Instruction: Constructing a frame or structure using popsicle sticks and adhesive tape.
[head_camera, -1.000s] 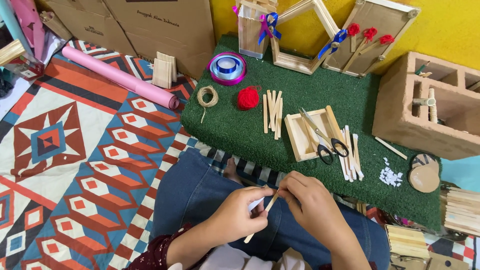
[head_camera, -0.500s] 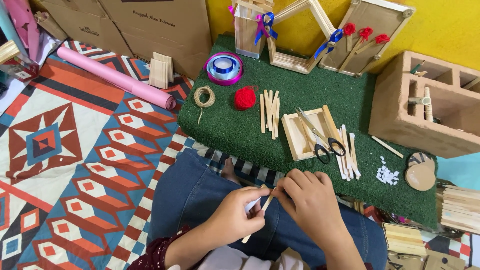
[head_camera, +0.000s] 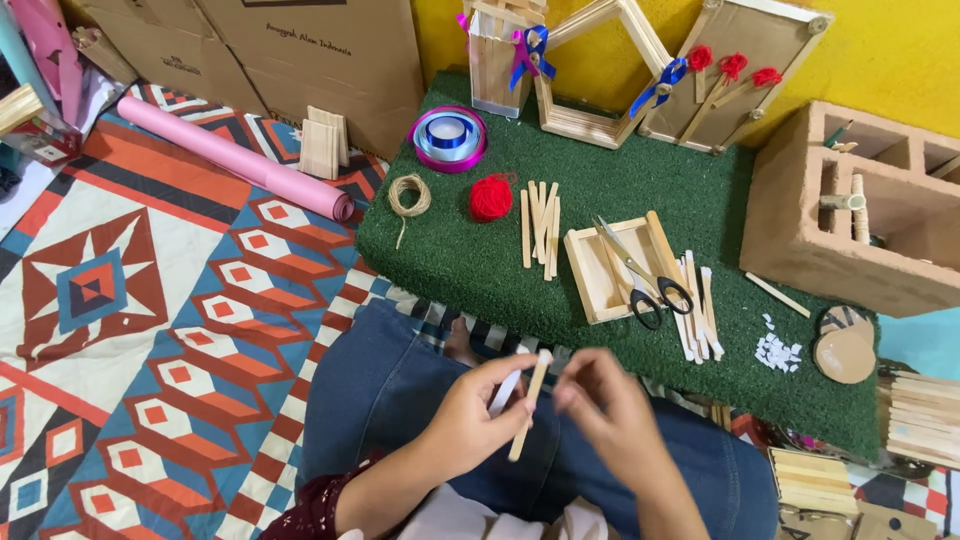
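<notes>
Wooden stick (head_camera: 529, 404) in left hand (head_camera: 470, 412)

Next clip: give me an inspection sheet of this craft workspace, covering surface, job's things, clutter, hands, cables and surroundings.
Surface: green turf mat on a patterned rug.
Job's things: wooden stick held upright, slightly tilted, over the lap; something small and white at its top end.
Clutter: loose sticks, shallow wooden tray with scissors across it, more sticks, red yarn ball, twine coil, ribbon spool, white scraps.
Hands: left hand grips the stick; right hand beside it, fingertips close, contact unclear.
Cables: nothing seen.
Surroundings: cardboard boxes, pink roll, stick frames, hollow block, yellow wall.
</notes>
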